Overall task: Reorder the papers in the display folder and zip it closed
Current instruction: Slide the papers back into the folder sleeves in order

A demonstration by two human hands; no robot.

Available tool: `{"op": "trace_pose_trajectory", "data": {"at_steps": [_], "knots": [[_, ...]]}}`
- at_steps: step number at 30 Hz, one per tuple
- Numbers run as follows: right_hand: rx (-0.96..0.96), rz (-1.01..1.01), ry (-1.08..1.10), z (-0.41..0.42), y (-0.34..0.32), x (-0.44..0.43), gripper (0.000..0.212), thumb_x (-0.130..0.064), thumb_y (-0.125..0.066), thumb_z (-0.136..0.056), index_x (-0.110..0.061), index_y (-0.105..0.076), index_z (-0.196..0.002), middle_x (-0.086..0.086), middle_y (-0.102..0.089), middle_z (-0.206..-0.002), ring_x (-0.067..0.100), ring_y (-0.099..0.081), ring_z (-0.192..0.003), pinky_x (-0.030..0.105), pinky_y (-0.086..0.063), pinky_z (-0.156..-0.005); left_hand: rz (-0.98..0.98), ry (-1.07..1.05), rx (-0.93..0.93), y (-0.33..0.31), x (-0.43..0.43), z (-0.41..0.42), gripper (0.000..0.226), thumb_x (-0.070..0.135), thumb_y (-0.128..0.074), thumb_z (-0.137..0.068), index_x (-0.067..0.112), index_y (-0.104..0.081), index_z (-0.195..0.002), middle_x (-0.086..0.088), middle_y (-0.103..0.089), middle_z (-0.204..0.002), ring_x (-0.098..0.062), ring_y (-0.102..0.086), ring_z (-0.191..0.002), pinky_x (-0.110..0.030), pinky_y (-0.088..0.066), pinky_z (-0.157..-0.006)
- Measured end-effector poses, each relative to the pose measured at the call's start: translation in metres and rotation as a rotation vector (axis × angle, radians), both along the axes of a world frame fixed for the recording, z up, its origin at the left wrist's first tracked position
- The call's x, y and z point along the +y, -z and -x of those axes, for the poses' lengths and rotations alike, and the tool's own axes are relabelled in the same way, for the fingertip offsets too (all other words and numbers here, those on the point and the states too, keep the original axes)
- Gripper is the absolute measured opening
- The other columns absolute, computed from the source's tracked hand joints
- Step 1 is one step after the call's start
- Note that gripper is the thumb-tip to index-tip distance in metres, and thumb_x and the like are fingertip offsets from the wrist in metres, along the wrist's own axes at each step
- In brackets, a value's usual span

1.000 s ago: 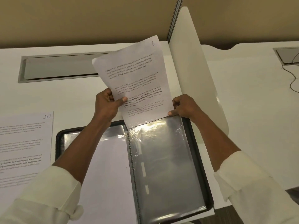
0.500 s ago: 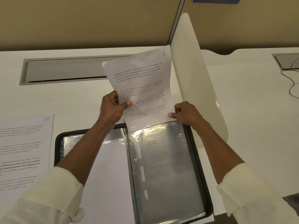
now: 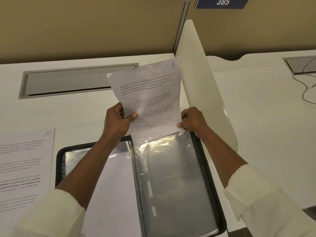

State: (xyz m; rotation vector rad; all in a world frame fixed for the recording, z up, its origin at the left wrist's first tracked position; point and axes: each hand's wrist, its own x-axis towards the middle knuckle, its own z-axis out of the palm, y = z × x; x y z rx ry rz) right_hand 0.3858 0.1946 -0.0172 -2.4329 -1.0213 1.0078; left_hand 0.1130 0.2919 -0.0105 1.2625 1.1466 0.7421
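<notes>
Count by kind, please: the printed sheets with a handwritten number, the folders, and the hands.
White printed paper sheets with handwritten numbers: 2 (sheet 6, sheet 10)
Black zip display folder: 1
Bare hands: 2 (left hand, right hand)
Total: 5

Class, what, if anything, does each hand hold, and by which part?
Both hold the sheet marked 6: the left hand pinches its left edge, the right hand its lower right corner.
</notes>
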Motion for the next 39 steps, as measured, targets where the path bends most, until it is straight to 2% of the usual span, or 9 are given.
{"op": "trace_pose_trajectory", "data": {"at_steps": [7, 11, 14, 18, 21, 25, 30, 35, 39], "knots": [[0.034, 0.043, -0.001, -0.003, 0.001, 0.003, 0.047, -0.006, -0.098, -0.066, -0.009, -0.077, -0.108, 0.008, -0.076, -0.106, 0.027, -0.072, -0.1, 0.044, -0.06, -0.095, 0.022, -0.05, 0.0, 0.004, 0.0, -0.002, 0.037, 0.002, -0.082, -0.089, 0.027, -0.072, -0.114, 0.014, -0.079, -0.111, -0.008, -0.076, -0.101, -0.022, -0.06, -0.082], [0.056, 0.046, 0.033, -0.006, 0.001, 0.008, 0.039, -0.015, -0.099, -0.069, -0.011, -0.076, -0.1, 0.007, -0.076, -0.101, 0.027, -0.074, -0.094, 0.047, -0.062, -0.09, 0.041, -0.058, 0.003, 0.007, 0.001, -0.004, 0.037, 0.001, -0.082, -0.089, 0.027, -0.073, -0.113, 0.015, -0.079, -0.108, -0.007, -0.077, -0.1, -0.022, -0.06, -0.082], [0.105, -0.041, 0.121, -0.007, -0.001, 0.011, 0.034, -0.027, -0.096, -0.074, -0.008, -0.074, -0.092, 0.009, -0.077, -0.094, 0.032, -0.076, -0.086, 0.048, -0.065, -0.081, 0.047, -0.043, 0.02, 0.007, 0.0, -0.008, 0.035, 0.002, -0.082, -0.09, 0.025, -0.072, -0.115, 0.016, -0.079, -0.106, -0.005, -0.077, -0.095, -0.018, -0.06, -0.076], [0.014, 0.009, 0.019, -0.008, -0.002, 0.012, 0.022, -0.014, -0.093, -0.075, -0.008, -0.073, -0.079, 0.008, -0.077, -0.088, 0.03, -0.075, -0.085, 0.051, -0.063, -0.085, 0.032, -0.036, 0.034, 0.005, 0.002, -0.011, 0.037, 0.002, -0.082, -0.09, 0.021, -0.073, -0.121, 0.015, -0.079, -0.108, -0.004, -0.077, -0.094, -0.017, -0.06, -0.075], [0.014, 0.043, -0.004, -0.007, 0.0, 0.008, 0.024, -0.013, -0.095, -0.073, -0.012, -0.073, -0.083, 0.006, -0.078, -0.087, 0.026, -0.077, -0.079, 0.049, -0.064, -0.084, 0.01, -0.017, 0.049, 0.004, 0.003, -0.011, 0.036, 0.003, -0.081, -0.091, 0.022, -0.073, -0.121, 0.014, -0.079, -0.108, -0.004, -0.077, -0.095, -0.018, -0.061, -0.076], [0.017, -0.013, -0.006, -0.004, -0.001, 0.001, 0.025, -0.014, -0.094, -0.074, -0.011, -0.075, -0.09, 0.001, -0.074, -0.087, 0.024, -0.073, -0.085, 0.044, -0.063, -0.085, 0.02, -0.023, 0.039, 0.006, -0.001, -0.009, 0.035, 0.002, -0.081, -0.091, 0.024, -0.072, -0.117, 0.016, -0.079, -0.106, -0.005, -0.077, -0.095, -0.018, -0.06, -0.075], [0.012, -0.08, -0.012, 0.0, -0.002, -0.003, 0.025, -0.013, -0.093, -0.075, -0.013, -0.075, -0.092, 0.002, -0.073, -0.086, 0.021, -0.07, -0.082, 0.042, -0.062, -0.084, 0.046, -0.058, 0.031, 0.01, -0.004, -0.003, 0.036, 0.002, -0.082, -0.09, 0.019, -0.073, -0.121, 0.009, -0.079, -0.114, -0.01, -0.077, -0.103, -0.025, -0.061, -0.083], [0.027, -0.027, -0.092, 0.001, -0.007, -0.003, 0.04, -0.027, -0.096, -0.073, -0.015, -0.073, -0.104, -0.002, -0.071, -0.093, 0.02, -0.069, -0.087, 0.037, -0.057, -0.083, 0.041, -0.066, 0.008, 0.009, -0.006, 0.003, 0.038, 0.001, -0.081, -0.09, 0.025, -0.073, -0.117, 0.01, -0.079, -0.114, -0.008, -0.076, -0.105, -0.028, -0.061, -0.088], [-0.024, 0.033, -0.158, 0.0, -0.011, -0.012, 0.044, -0.032, -0.096, -0.072, -0.015, -0.069, -0.102, -0.005, -0.064, -0.085, 0.016, -0.062, -0.079, 0.034, -0.053, -0.079, 0.034, -0.053, 0.013, 0.008, -0.008, 0.003, 0.038, 0.001, -0.082, -0.09, 0.024, -0.072, -0.119, 0.013, -0.079, -0.113, -0.006, -0.076, -0.105, -0.026, -0.059, -0.088]]}}
